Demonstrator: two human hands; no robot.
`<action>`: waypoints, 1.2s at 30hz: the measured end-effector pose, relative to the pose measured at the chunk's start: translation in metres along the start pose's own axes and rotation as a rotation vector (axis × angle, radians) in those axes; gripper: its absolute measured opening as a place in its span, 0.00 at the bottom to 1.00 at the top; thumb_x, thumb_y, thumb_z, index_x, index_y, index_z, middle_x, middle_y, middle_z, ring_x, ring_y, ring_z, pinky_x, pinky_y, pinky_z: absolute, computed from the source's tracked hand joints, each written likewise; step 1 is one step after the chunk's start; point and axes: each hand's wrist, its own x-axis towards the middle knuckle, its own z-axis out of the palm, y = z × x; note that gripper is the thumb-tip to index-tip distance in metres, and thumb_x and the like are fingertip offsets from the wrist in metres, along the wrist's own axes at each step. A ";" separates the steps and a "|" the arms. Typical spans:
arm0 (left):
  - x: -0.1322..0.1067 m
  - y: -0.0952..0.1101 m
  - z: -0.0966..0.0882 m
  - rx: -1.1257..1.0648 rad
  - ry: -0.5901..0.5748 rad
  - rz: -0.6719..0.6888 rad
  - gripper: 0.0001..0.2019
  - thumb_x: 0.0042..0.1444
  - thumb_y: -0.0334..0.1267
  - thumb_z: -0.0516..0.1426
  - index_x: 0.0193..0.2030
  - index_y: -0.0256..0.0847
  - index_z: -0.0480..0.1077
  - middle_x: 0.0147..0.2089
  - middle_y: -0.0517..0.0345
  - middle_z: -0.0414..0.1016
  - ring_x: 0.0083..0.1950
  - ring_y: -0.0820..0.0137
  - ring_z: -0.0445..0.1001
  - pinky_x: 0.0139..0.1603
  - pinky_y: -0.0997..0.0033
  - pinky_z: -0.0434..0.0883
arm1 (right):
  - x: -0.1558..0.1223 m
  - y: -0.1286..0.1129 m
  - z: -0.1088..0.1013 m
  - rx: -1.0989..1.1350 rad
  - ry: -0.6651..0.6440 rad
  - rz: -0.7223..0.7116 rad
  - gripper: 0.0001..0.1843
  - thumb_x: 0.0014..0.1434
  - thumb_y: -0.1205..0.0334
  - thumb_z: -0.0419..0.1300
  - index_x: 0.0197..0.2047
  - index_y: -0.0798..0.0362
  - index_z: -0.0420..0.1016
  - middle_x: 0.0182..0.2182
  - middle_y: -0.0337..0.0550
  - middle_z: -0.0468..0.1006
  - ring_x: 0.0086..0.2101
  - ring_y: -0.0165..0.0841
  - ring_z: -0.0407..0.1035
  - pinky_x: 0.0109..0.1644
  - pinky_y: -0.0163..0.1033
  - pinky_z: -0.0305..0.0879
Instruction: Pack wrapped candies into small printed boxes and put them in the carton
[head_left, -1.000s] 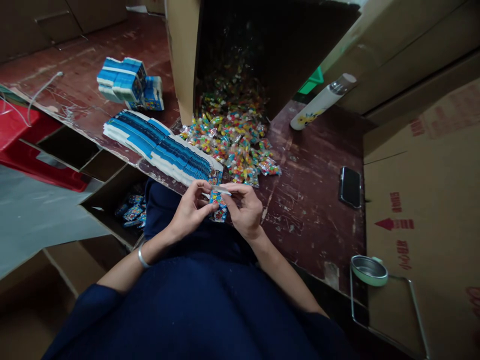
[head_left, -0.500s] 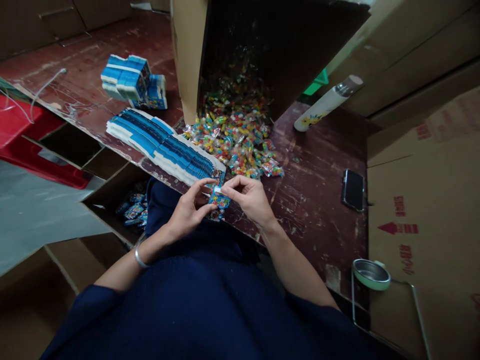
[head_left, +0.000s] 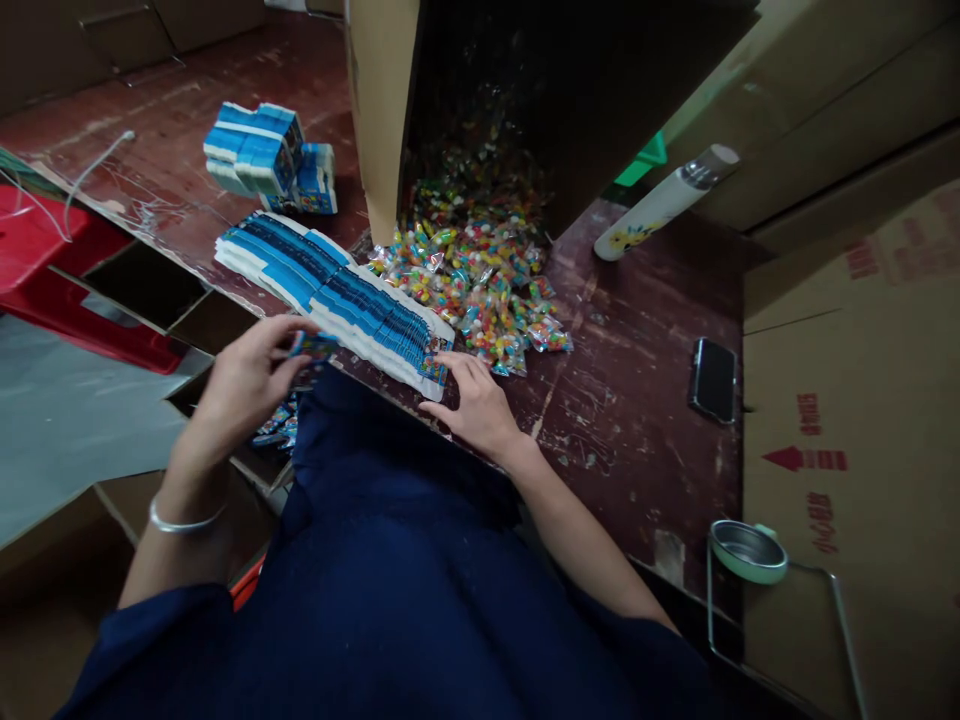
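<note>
My left hand (head_left: pixel 244 385) is raised off the table's front edge, its fingers closed on a small blue printed box (head_left: pixel 316 346), which is smeared by motion. Below it, several similar blue boxes (head_left: pixel 277 430) lie in an open carton. My right hand (head_left: pixel 484 405) rests at the near end of a long fanned row of flat blue-and-white small boxes (head_left: pixel 322 285). Its fingertips touch the last one, with thumb and fingers apart. Just behind that hand spreads a heap of clear candy packets (head_left: pixel 480 290) with multicoloured sweets, spilling from a large cardboard box (head_left: pixel 382 120).
Banded stacks of blue flat boxes (head_left: pixel 262 150) stand at the back left. On the right are a white flask (head_left: pixel 652 215), a phone (head_left: pixel 713 380) and a metal-lined cup (head_left: pixel 748 550) by a tall carton (head_left: pixel 862 400). A red stool (head_left: pixel 67 270) stands left.
My left hand has moved left with the small box, away from the right hand. My right hand has let go of that box and moved onto the end of the row.
</note>
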 end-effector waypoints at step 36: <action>-0.013 0.039 0.115 -1.021 -0.358 -0.308 0.21 0.47 0.50 0.74 0.40 0.35 0.83 0.36 0.56 0.83 0.36 0.70 0.77 0.41 0.73 0.73 | -0.003 -0.039 -0.023 0.569 0.138 0.261 0.24 0.57 0.44 0.72 0.49 0.49 0.74 0.35 0.40 0.82 0.30 0.33 0.76 0.34 0.37 0.73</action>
